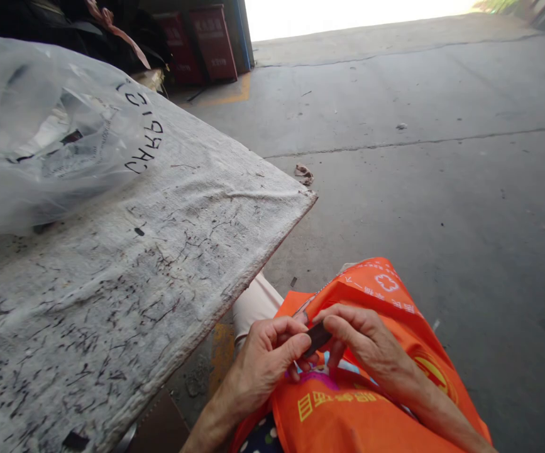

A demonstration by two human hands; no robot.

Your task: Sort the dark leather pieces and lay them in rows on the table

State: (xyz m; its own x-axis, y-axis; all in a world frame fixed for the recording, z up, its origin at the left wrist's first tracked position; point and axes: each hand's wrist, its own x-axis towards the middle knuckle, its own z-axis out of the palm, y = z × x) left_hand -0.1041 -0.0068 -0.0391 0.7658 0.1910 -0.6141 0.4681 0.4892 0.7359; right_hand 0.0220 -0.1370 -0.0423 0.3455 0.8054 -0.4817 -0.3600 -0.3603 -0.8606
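My left hand (267,362) and my right hand (364,340) meet over my lap at the bottom centre. Both pinch a small dark flat piece (318,338) between thumb and fingers, the left at its near end and the right at its far end. Below them lies an orange bag (371,409) with yellow and white printed characters, spread across my lap. What the dark piece is cannot be made out.
A worn grey cloth-covered table (126,277) speckled with dark threads fills the left. A large clear plastic bag (41,132) with black handwriting sits on its far part. Bare concrete floor (442,157) stretches to the right. Red bins (206,44) stand at the back.
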